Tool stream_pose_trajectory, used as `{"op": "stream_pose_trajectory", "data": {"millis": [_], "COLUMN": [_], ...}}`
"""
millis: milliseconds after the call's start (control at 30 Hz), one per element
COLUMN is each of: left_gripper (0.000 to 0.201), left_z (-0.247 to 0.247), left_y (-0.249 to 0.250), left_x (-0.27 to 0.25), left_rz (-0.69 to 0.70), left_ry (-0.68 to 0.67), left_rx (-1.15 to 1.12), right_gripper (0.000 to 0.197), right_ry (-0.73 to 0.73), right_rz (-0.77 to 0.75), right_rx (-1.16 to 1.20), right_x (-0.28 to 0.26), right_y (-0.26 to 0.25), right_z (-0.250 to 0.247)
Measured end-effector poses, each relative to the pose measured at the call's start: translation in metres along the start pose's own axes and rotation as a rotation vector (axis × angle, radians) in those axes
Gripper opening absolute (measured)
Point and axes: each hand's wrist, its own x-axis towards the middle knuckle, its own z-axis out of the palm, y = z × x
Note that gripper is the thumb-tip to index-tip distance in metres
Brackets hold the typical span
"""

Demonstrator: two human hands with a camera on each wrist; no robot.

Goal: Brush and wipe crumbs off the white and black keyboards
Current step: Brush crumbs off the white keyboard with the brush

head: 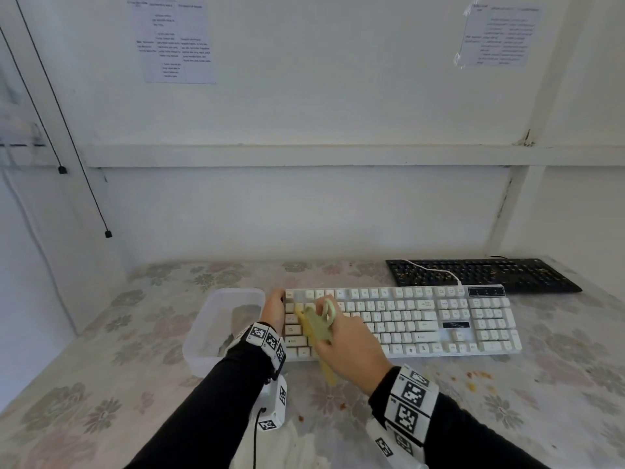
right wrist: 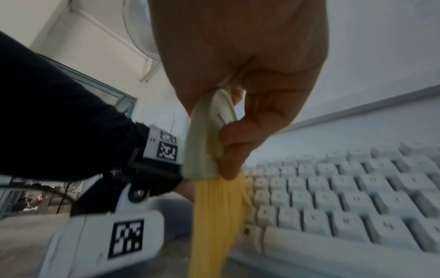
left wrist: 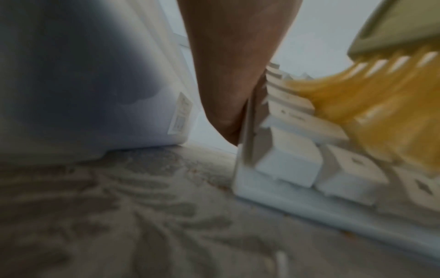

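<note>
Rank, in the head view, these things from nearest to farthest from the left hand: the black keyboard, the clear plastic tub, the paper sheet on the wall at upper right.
Measured from the left hand:
1. Clear plastic tub, just to its left on the table.
2. Black keyboard, far right, behind the white keyboard.
3. Paper sheet, high on the wall, upper right.

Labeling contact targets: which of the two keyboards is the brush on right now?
The white keyboard, the nearer one. The right hand holds the brush on its left-end keys; the black keyboard lies behind it, untouched, with crumbs on it.
</note>
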Motion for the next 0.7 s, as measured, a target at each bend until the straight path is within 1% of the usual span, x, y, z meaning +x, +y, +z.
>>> {"op": "stream_pose_trajectory", "data": {"millis": [67, 100, 167, 200, 267, 300, 367, 500, 633, 700], "left_gripper": [0.055, 0.053, 0.046, 0.043, 0.037, 0.034, 0.03, 0.028, 0.035, 0.037], "left_z": [0.0, 0.001, 0.003, 0.005, 0.006, 0.006, 0.006, 0.003, 0.002, 0.004], "left_y": [0.001, 0.003, 0.005, 0.006, 0.008, 0.008, 0.006, 0.004, 0.004, 0.006], "left_x": [-0.002, -0.005, -0.008, -0.009, -0.011, -0.01, -0.008, -0.006, -0.008, -0.01], "left_rz": [0.0, 0.01, 0.054, 0.087, 0.137, 0.145, 0.121, 0.063, 0.034, 0.03], "left_ry": [-0.009, -0.01, -0.017, -0.011, 0.034, 0.047, 0.072, 0.062, 0.063, 0.046], "left_rx": [0.018, 0.032, 0.053, 0.063, 0.074, 0.069, 0.047, 0.02, 0.024, 0.02], "right_gripper": [0.023, 0.018, 0.014, 0.016, 0.028, 0.032, 0.033, 0.034, 0.034, 0.033], "right_ry": [0.003, 0.033, 0.152, 0.212, 0.284, 0.277, 0.21, 0.071, -0.022, -0.049], "right_rz": [-0.019, -0.028, -0.057, -0.069, -0.074, -0.066, -0.038, 0.012, 0.083, 0.089], "right_rx": [0.063, 0.121, 0.184, 0.213, 0.303, 0.316, 0.28, 0.232, 0.225, 0.259], "right_x": [0.003, 0.007, 0.017, 0.022, 0.029, 0.031, 0.029, 0.019, 0.01, 0.007], "right_y": [-0.006, -0.01, -0.016, -0.018, -0.019, -0.018, -0.018, -0.016, -0.01, -0.011], "right_z": [-0.006, -0.008, -0.008, -0.006, 0.003, 0.008, 0.014, 0.017, 0.022, 0.015]}}
